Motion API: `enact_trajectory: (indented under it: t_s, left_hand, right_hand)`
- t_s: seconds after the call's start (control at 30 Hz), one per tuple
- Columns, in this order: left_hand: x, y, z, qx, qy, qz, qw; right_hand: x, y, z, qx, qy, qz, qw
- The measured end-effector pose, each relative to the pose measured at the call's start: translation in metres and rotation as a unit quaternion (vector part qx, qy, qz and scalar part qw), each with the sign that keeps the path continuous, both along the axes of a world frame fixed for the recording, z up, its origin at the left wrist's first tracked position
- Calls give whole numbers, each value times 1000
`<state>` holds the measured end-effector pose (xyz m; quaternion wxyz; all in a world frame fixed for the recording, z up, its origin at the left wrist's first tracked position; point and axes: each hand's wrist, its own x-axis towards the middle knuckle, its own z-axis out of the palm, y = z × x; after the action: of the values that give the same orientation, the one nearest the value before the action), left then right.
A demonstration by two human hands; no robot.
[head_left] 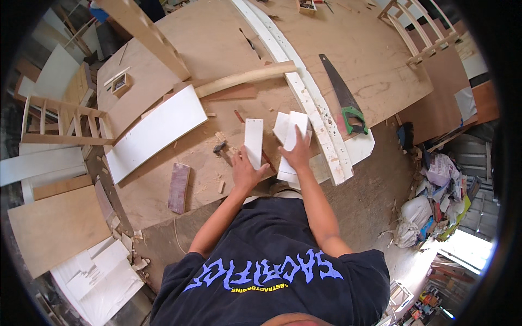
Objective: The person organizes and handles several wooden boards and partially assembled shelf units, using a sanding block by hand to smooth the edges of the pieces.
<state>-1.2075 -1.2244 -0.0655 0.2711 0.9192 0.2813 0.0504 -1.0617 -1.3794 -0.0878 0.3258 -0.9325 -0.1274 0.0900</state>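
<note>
The left hand (pixel 249 170) grasps one white board (pixel 254 136), the right hand (pixel 296 153) spreads over at least two white offcuts (pixel 298 119), grip unclear, with one hammer (pixel 219 147) and one handsaw (pixel 340 88) nearby.

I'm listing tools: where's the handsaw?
In the head view, the handsaw lies right of centre on the table, across the long white boards from the right hand.

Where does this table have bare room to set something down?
The widest bare patch lies between the saw and the slatted frame at upper right. Another lies between the wooden post and white beam, around a thin black tool. Crowded: the near edge, with left hand at a white block, right hand on white pieces, hammer and reddish block further left.
</note>
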Motion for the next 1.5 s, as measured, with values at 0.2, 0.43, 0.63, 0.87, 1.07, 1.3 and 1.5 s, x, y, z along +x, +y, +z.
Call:
enact_trajectory:
  t_s: [0.2,0.43,0.63,0.87,1.07,1.3,1.5]
  left_hand:
    - [13,-11,-20,15,0,121,992]
    - [-29,17,-25,-8,-72,216,974]
    - [-84,31,-40,33,-82,268,959]
    - [-130,23,-52,27,-45,268,962]
    - [-136,36,-45,-24,-58,240,969]
    - [-144,87,-31,-23,-85,187,978]
    - [-166,131,-53,-37,-86,148,985]
  right_hand:
    - [21,-22,8,89,34,102,990]
    - [33,-42,14,66,-2,110,992]
    - [24,-33,19,-70,-99,109,987]
    - [10,1,34,183,33,205,961]
    - [-51,69,12,-33,16,212,976]
    - [-73,140,0,-156,-6,124,980]
    - [-85,156,0,-138,-13,77,987]
